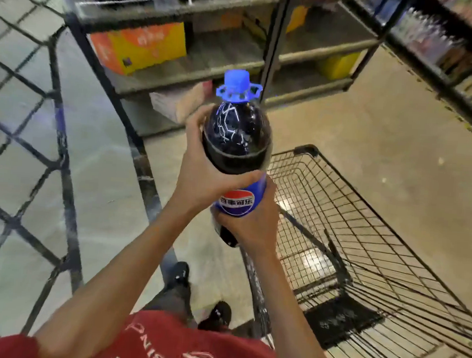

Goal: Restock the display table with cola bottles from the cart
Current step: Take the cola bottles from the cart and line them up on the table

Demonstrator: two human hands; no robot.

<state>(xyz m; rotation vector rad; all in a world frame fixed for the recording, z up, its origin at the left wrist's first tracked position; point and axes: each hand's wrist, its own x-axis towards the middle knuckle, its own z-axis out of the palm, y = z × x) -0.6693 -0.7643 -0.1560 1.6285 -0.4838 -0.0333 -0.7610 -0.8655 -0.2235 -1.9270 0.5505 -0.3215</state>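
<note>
Rack [275, 41] blocks ahead; cart [305, 150] open above, right.

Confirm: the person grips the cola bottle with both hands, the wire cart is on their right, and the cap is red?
No: the head view shows the cap is blue, not red. The left hand and right hand do grip the cola bottle, with the wire cart on the right.
</note>
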